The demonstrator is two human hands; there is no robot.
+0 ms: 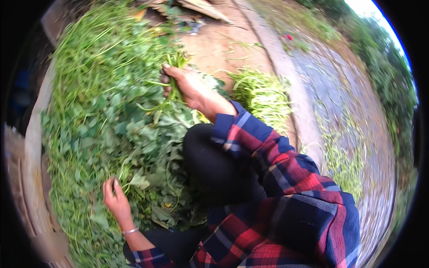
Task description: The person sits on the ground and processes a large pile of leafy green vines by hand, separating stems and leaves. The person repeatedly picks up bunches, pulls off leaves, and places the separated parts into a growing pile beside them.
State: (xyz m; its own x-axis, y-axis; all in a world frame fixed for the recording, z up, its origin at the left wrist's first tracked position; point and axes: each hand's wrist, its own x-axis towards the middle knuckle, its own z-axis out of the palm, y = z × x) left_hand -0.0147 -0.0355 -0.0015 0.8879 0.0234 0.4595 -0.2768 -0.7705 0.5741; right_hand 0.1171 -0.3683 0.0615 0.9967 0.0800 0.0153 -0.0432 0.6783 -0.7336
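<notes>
My right hand [190,87] is closed around a small bunch of green stems [175,89], which stick out above and below the fist. It is over the right side of a big heap of leafy green vines [98,111]. Lower on the left, my left hand [117,201] hovers at the heap among the leaves, fingers a little apart, and I see nothing held in it. Loose leaves [140,178] lie close beside its fingertips. A pile of pale green bare stems [261,96] lies to the right of my right forearm.
My bent knee [219,156] in black trousers stands between the heap and the stem pile. A concrete edge [286,71] runs down the right, with a wet grey surface [348,89] scattered with stems [344,165] beyond. Wooden boards [205,10] lie at the top.
</notes>
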